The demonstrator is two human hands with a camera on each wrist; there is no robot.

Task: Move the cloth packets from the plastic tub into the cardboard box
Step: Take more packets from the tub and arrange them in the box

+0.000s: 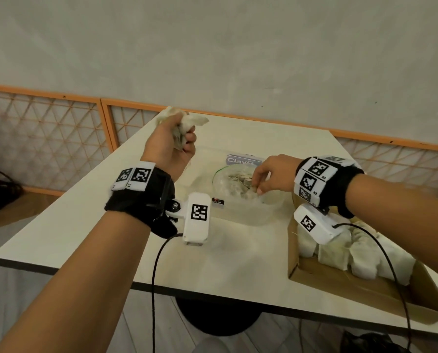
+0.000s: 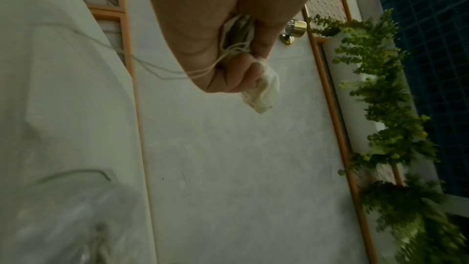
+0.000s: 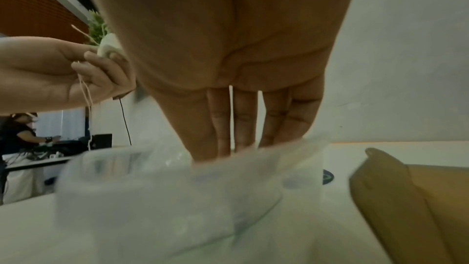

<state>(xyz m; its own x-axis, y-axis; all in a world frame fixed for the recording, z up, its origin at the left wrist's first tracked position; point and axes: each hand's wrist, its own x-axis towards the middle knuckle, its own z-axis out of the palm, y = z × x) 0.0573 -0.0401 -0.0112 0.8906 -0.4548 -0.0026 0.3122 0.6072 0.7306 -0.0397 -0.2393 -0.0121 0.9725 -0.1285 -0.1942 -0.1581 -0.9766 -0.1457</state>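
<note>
My left hand (image 1: 177, 143) is raised over the far left of the table and grips a bunch of cream cloth packets (image 1: 184, 123). In the left wrist view the fingers (image 2: 236, 71) are curled round the packets (image 2: 261, 95), with strings trailing out. My right hand (image 1: 261, 184) reaches down into the clear plastic tub (image 1: 268, 212), onto the packets inside (image 1: 238, 179). The right wrist view shows its fingers (image 3: 241, 123) straight, tips hidden behind the tub's rim (image 3: 152, 184). The cardboard box (image 1: 314, 276) lies at the right with several packets (image 1: 340, 250) stood in rows.
A pale package marked ClayG (image 1: 240, 160) lies behind the tub. The white table (image 1: 85, 238) ends close at the front and left. An orange lattice fence (image 1: 59, 128) runs behind. Wrist camera cables (image 1: 156, 276) hang off the front edge. Another person (image 3: 20, 133) is far off.
</note>
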